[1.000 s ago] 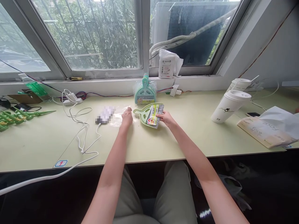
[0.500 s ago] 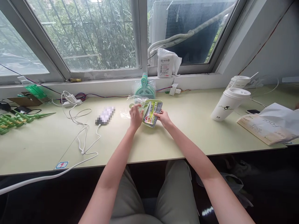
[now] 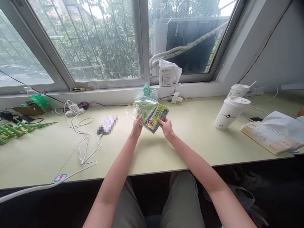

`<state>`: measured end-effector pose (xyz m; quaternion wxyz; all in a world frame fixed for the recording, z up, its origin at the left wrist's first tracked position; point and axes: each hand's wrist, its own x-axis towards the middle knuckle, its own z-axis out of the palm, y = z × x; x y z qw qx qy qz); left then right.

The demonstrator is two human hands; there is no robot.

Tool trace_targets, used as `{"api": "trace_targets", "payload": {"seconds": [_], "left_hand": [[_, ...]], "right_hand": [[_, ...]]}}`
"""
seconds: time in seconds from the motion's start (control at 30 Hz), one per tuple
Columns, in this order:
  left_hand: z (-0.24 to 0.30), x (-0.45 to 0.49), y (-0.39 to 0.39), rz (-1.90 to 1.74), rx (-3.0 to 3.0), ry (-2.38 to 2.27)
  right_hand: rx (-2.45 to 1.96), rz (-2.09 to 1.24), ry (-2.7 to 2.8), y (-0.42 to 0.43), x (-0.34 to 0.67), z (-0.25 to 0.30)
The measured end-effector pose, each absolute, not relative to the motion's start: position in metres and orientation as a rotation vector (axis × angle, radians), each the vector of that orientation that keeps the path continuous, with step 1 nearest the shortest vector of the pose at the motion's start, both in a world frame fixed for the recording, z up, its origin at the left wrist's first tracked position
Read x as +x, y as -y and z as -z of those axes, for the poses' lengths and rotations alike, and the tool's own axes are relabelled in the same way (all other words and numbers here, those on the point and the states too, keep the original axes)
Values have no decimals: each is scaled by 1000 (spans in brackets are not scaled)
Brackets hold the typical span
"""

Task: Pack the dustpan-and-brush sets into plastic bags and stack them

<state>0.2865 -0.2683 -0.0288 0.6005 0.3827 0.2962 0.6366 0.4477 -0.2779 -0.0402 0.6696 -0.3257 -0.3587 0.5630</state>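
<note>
A small light-green dustpan and brush set [image 3: 151, 114] with a printed label is lifted above the pale desk [image 3: 180, 142], tilted up toward me. My left hand [image 3: 137, 124] grips its left lower edge together with a clear plastic bag [image 3: 132, 110] around its handle end. My right hand [image 3: 166, 126] pinches its right lower corner near the brush bristles. Behind it a second teal dustpan set [image 3: 147, 90] in clear wrap leans against the window ledge.
A blurred-out device [image 3: 107, 124] with white cables [image 3: 83, 139] lies left of my hands. Green plastic pieces [image 3: 14, 128] sit at far left. Two white lidded cups [image 3: 229, 111] and a paper bag [image 3: 273, 133] stand at right. A white packet [image 3: 167, 73] rests on the sill.
My left hand came off the plastic bag on the desk and took the dustpan's left side. Both hands raised the set off the desk and tilted it upright.
</note>
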Motion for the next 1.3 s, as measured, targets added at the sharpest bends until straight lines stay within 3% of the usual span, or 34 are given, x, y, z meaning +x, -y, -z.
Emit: {"api": "trace_targets", "payload": {"seconds": [0.53, 0.67, 0.9, 1.13, 1.3], "left_hand": [[39, 321, 293, -1022, 1002, -591], [42, 333, 297, -917, 1025, -541], [37, 332, 288, -1328, 900, -590], [46, 334, 287, -1253, 887, -656], [43, 314, 269, -1372, 832, -818]], "right_hand": [[-977, -973, 781, 293, 447, 31], [-1026, -1024, 744, 296, 449, 27], [-892, -1061, 768, 289, 447, 30], [-880, -1076, 739, 282, 448, 37], [-922, -1383, 984, 267, 465, 29]]}}
